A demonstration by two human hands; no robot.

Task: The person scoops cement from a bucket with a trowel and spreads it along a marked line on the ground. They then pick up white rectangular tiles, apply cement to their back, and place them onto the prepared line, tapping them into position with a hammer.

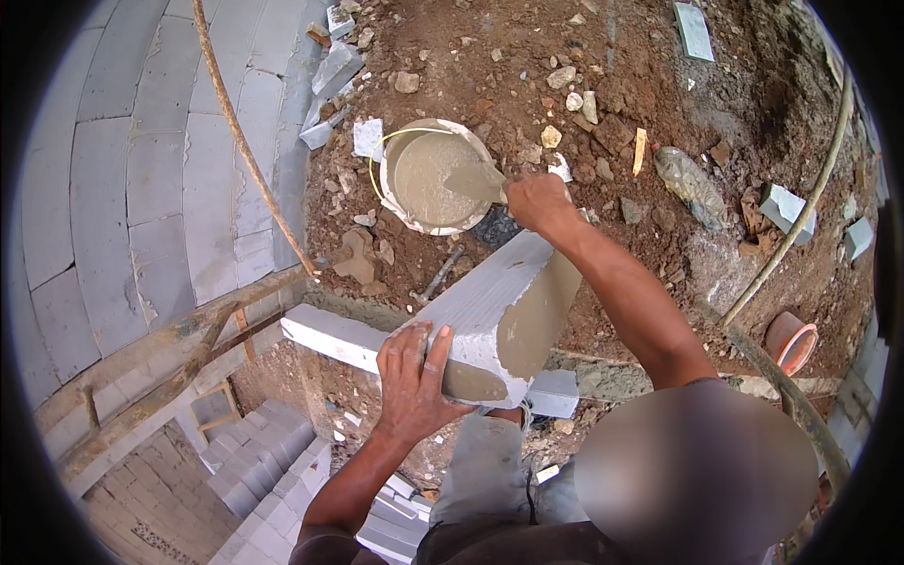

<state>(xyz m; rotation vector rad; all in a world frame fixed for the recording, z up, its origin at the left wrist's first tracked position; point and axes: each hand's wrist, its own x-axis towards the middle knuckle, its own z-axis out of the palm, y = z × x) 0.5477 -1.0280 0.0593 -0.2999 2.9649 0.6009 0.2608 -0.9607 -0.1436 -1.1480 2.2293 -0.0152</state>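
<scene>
My right hand (539,202) is closed round the handle of a trowel (477,183), whose blade dips into wet grey mortar (424,174) in a white bucket (459,224). My left hand (411,381) grips the near left edge of a large light-grey building block (476,301), fingers spread over its face and the thumb toward its lower edge. Mortar (529,330) coats the block's right end, and more shows on the side below my fingers. The block is tilted, beside a narrow wall course (330,337). What carries its underside is hidden.
Left of me stands a tall block wall (155,188) with a bamboo pole (247,132) leaning near it. Another pole (800,217) slants at the right, by an orange-rimmed bucket (793,343). Stones and block scraps litter the soil. Stacked blocks (259,452) stand lower left.
</scene>
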